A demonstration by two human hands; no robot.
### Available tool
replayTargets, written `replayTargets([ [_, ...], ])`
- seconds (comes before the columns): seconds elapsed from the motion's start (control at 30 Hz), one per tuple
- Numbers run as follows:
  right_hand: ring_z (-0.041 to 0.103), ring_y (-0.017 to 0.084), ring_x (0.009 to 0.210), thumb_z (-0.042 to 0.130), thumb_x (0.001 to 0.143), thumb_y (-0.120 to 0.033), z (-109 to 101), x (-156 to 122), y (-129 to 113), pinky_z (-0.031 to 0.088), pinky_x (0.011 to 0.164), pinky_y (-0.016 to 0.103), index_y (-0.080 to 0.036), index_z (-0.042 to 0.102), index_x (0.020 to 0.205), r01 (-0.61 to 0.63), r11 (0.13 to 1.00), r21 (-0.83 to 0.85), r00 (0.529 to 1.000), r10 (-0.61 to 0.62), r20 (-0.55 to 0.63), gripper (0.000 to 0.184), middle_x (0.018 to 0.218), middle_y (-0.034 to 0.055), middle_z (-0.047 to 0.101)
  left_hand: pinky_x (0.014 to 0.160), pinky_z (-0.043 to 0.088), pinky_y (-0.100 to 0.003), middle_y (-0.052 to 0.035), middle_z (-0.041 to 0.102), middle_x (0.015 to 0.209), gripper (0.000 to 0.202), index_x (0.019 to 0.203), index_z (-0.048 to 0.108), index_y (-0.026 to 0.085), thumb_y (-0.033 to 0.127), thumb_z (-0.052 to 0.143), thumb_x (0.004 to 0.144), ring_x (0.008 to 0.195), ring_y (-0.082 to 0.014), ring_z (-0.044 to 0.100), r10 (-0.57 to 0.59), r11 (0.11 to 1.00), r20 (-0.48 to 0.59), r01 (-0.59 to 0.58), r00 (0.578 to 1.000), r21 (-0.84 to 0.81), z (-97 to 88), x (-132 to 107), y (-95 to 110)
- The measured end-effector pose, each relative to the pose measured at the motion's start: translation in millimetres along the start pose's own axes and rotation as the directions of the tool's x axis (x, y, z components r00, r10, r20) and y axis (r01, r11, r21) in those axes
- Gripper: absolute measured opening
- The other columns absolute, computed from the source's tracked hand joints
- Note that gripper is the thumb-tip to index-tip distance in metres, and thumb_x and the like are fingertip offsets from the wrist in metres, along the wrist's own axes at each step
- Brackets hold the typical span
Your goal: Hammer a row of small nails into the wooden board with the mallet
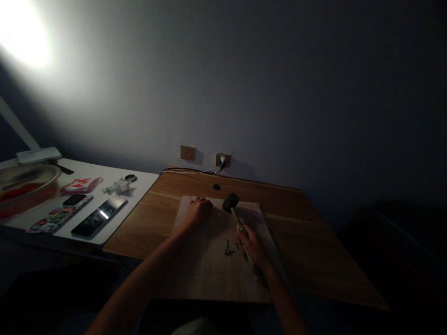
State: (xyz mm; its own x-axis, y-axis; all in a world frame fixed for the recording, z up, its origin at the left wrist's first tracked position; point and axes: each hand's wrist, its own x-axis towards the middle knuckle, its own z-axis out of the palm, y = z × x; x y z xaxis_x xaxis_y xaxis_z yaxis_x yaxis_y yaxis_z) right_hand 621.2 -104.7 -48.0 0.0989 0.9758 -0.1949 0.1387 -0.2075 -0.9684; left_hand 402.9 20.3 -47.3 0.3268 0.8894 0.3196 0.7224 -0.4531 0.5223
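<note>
My right hand (254, 247) is wrapped round the pale handle of a mallet (230, 202). Its dark, thick head is over the far part of a light wooden board (202, 279). Near the board's far left part, my left hand (199, 210) is low over the surface with its fingers curled together. Whatever is in those fingers, if anything, is hidden. Between my forearms, several small metal nails or screws (226, 247) lie on the board, just left of my right hand. The light is too dim to tell which they are.
The board rests on a brown wooden desk (314, 251). To the left, a white table (139, 179) holds a phone (99, 217), a patterned phone case (59, 215), a red-and-white packet (82, 184), crumpled clear plastic (120, 187) and a clear bowl (42, 186). White cables (195, 172) run to a wall socket (226, 160).
</note>
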Motion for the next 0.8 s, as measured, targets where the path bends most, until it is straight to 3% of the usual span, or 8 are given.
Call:
replayTargets([
  [0.1,0.038,0.006,0.033,0.061,0.075,-0.062,0,0,-4,0.026,0.030,0.018,-0.023,0.052,0.090,0.005,1.000,-0.006,1.000,-0.005,0.012,0.043,0.060,-0.0099,0.048,0.091,0.048,-0.032,-0.0069,0.077,0.103,0.024,0.099,0.077,0.021,0.014,0.058,0.087,0.100,-0.0220,0.067,-0.016,1.000,0.007,0.016,1.000,-0.026,0.2,0,0],
  [0.33,0.037,0.006,0.033,0.060,0.078,-0.060,15,6,-18,0.026,0.029,0.018,-0.023,0.051,0.089,0.074,0.997,-0.029,0.995,-0.072,0.071,0.040,0.059,-0.0107,0.046,0.089,0.049,-0.029,-0.0059,0.078,0.102,0.042,0.125,0.066,0.020,0.013,0.058,0.085,0.095,-0.0207,0.070,-0.059,0.995,0.000,0.059,0.998,-0.085,5.4,-1,-4],
  [0.47,0.039,0.006,0.033,0.059,0.084,-0.051,26,8,-26,0.027,0.029,0.018,-0.023,0.050,0.085,0.132,0.987,-0.094,0.985,-0.119,0.128,0.029,0.057,-0.0105,0.046,0.090,0.047,-0.030,-0.0068,0.076,0.110,0.038,0.122,0.065,0.020,0.015,0.058,0.085,0.101,-0.0212,0.068,-0.060,0.996,-0.016,0.059,0.998,-0.068,6.9,0,-7],
  [0.57,0.040,0.006,0.034,0.057,0.085,-0.049,31,8,-27,0.028,0.029,0.017,-0.023,0.049,0.084,0.145,0.981,-0.129,0.983,-0.128,0.134,0.028,0.057,-0.0105,0.046,0.083,0.048,-0.030,-0.0090,0.076,0.105,0.033,0.119,0.066,0.018,0.016,0.057,0.087,0.095,-0.0221,0.069,-0.094,0.993,-0.016,0.092,0.995,-0.069,8.0,0,-8],
  [0.8,0.038,0.005,0.033,0.056,0.087,-0.050,33,5,-23,0.027,0.029,0.016,-0.023,0.049,0.082,0.164,0.978,-0.131,0.978,-0.144,0.150,0.028,0.056,-0.0110,0.043,0.080,0.048,-0.030,-0.0079,0.076,0.101,0.045,0.132,0.057,0.017,0.018,0.060,0.088,0.090,-0.0225,0.070,-0.098,0.990,-0.036,0.094,0.995,-0.105,8.5,-1,-5],
])
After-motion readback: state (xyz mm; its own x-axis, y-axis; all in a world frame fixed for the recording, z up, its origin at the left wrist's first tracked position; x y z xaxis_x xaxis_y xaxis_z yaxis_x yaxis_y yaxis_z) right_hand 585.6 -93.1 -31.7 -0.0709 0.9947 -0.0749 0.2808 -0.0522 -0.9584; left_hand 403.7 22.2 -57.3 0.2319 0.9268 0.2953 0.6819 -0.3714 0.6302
